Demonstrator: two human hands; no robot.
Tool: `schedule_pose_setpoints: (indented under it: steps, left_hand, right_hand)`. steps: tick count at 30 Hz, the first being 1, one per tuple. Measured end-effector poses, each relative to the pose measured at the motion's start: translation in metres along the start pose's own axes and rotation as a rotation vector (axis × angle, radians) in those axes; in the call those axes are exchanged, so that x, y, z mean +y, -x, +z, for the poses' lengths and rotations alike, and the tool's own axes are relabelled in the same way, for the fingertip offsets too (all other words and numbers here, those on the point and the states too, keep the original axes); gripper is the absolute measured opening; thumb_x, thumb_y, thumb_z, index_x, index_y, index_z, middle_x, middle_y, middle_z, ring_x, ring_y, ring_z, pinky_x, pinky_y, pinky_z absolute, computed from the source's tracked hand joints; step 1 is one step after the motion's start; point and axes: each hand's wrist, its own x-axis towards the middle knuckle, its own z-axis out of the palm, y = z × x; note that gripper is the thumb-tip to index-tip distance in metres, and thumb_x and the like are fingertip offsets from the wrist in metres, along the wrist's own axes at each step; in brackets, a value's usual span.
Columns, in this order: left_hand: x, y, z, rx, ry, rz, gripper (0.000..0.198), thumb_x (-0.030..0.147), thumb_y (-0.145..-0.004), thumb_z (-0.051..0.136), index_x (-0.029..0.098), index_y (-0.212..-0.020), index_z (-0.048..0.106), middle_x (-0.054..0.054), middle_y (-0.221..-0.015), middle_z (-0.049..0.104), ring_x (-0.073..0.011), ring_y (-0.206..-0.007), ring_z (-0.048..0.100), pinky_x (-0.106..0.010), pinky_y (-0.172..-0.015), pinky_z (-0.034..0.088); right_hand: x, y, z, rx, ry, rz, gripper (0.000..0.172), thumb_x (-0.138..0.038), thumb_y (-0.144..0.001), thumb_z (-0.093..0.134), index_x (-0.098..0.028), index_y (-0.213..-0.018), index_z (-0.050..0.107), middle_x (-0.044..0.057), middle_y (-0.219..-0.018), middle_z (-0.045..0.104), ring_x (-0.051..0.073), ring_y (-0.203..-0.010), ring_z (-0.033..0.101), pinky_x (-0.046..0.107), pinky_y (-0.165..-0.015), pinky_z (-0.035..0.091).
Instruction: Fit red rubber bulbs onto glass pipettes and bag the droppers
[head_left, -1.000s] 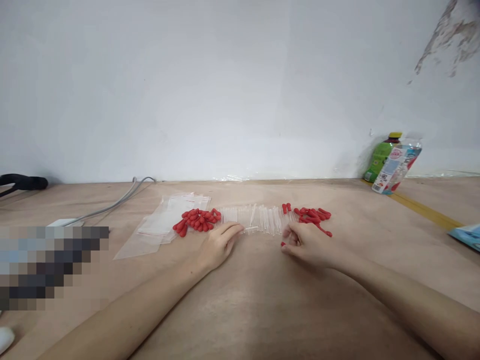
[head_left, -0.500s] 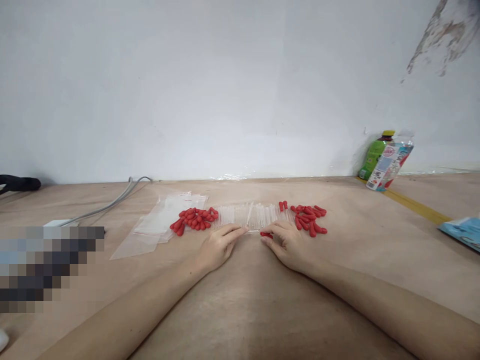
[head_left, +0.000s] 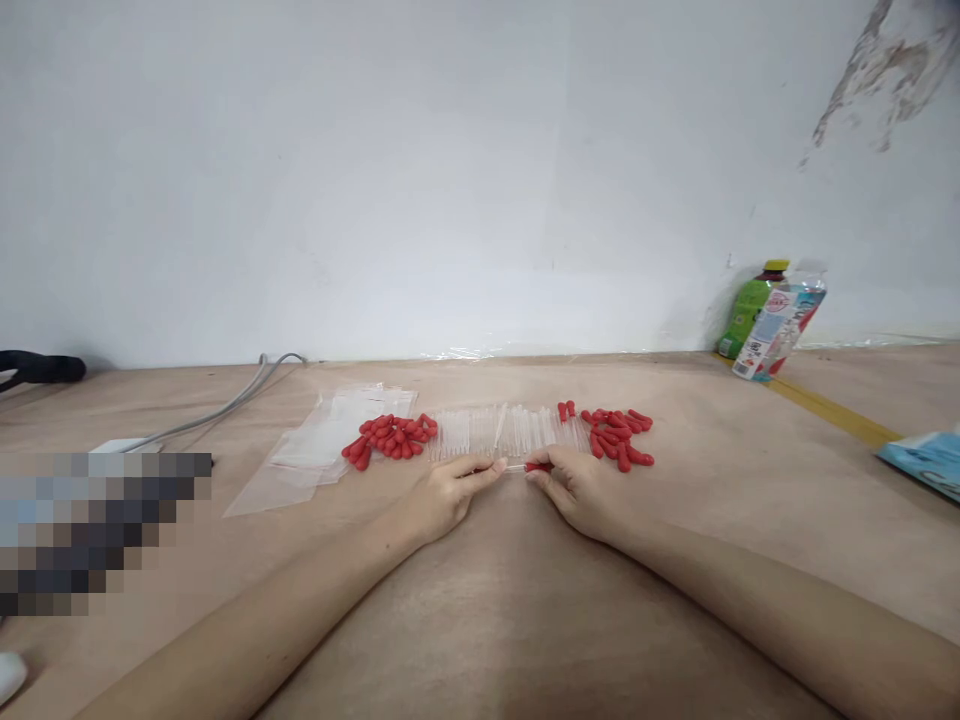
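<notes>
Between thumb and fingers, my left hand (head_left: 454,492) pinches a clear dropper tube (head_left: 516,468), of which a short length shows. My right hand (head_left: 576,490) is closed on a red rubber dropper bulb (head_left: 535,467), whose open end meets the tube's tip; whether the tube sits inside it I cannot tell. Just beyond both hands lies a row of clear dropper tubes (head_left: 480,430). Two tubes at the row's right end carry red bulbs (head_left: 566,411). One pile of loose red bulbs (head_left: 390,440) is left of the row, another pile of red bulbs (head_left: 619,435) right of it.
Clear plastic bags (head_left: 307,455) lie under and beside the left pile. A grey cable (head_left: 225,403) runs along the back left. Two bottles, one green (head_left: 746,315) and one clear with a printed label (head_left: 780,330), lean by the wall. A blue packet (head_left: 926,460) sits at the right edge.
My left hand has moved slightly right, toward my right hand, and now holds a tube whose end is at the red bulb. My right hand stays nearly in place with the bulb.
</notes>
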Motion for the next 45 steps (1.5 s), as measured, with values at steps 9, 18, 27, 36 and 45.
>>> schedule_pose_setpoints:
  steps: [9, 18, 27, 36, 45]
  left_hand:
    - [-0.004, 0.001, 0.001, -0.028, -0.030, 0.068, 0.048, 0.002, -0.083, 0.035, 0.025, -0.125, 0.042, -0.003, -0.097, 0.060, -0.0112, -0.081, 0.057, -0.022, -0.070, 0.048]
    - [0.003, -0.002, -0.005, -0.061, -0.088, 0.111, 0.041, 0.008, -0.088, 0.033, 0.023, -0.124, 0.041, -0.004, -0.096, 0.061, -0.0122, -0.077, 0.056, -0.024, -0.068, 0.048]
    - [0.002, 0.000, 0.000, 0.023, -0.112, 0.071, 0.038, 0.007, -0.086, 0.037, 0.022, -0.120, 0.046, -0.004, -0.096, 0.061, -0.0121, -0.082, 0.056, -0.024, -0.070, 0.048]
    - [0.001, -0.004, 0.001, 0.084, -0.067, -0.076, 0.020, 0.020, -0.085, 0.047, 0.016, -0.099, 0.061, -0.005, -0.077, 0.062, -0.0127, -0.067, 0.057, -0.024, -0.062, 0.047]
    - [0.010, -0.006, -0.001, 0.040, 0.005, -0.084, 0.023, 0.020, -0.087, 0.043, 0.014, -0.098, 0.062, -0.006, -0.073, 0.061, -0.0114, -0.063, 0.057, -0.020, -0.056, 0.047]
  right_hand:
    - [0.002, 0.004, 0.000, -0.009, 0.051, -0.111, 0.008, -0.018, -0.082, 0.047, -0.019, -0.082, 0.056, 0.002, -0.077, 0.062, 0.014, -0.074, 0.055, 0.028, -0.068, 0.044]
    - [0.005, 0.005, 0.001, 0.004, 0.107, -0.246, 0.009, -0.017, -0.082, 0.047, -0.018, -0.082, 0.057, 0.003, -0.075, 0.061, 0.014, -0.071, 0.054, 0.027, -0.065, 0.043]
    - [0.012, 0.001, 0.004, 0.027, 0.129, -0.281, 0.009, -0.019, -0.082, 0.048, -0.018, -0.086, 0.056, 0.004, -0.078, 0.060, 0.015, -0.074, 0.052, 0.029, -0.067, 0.042]
    - [0.016, -0.003, -0.001, -0.024, 0.048, -0.182, 0.007, -0.018, -0.081, 0.049, -0.019, -0.083, 0.056, 0.002, -0.076, 0.060, 0.013, -0.072, 0.054, 0.026, -0.065, 0.043]
    - [0.011, -0.003, 0.000, -0.076, 0.068, -0.230, 0.012, -0.022, -0.083, 0.047, -0.018, -0.086, 0.058, 0.004, -0.078, 0.062, 0.014, -0.072, 0.056, 0.026, -0.065, 0.045]
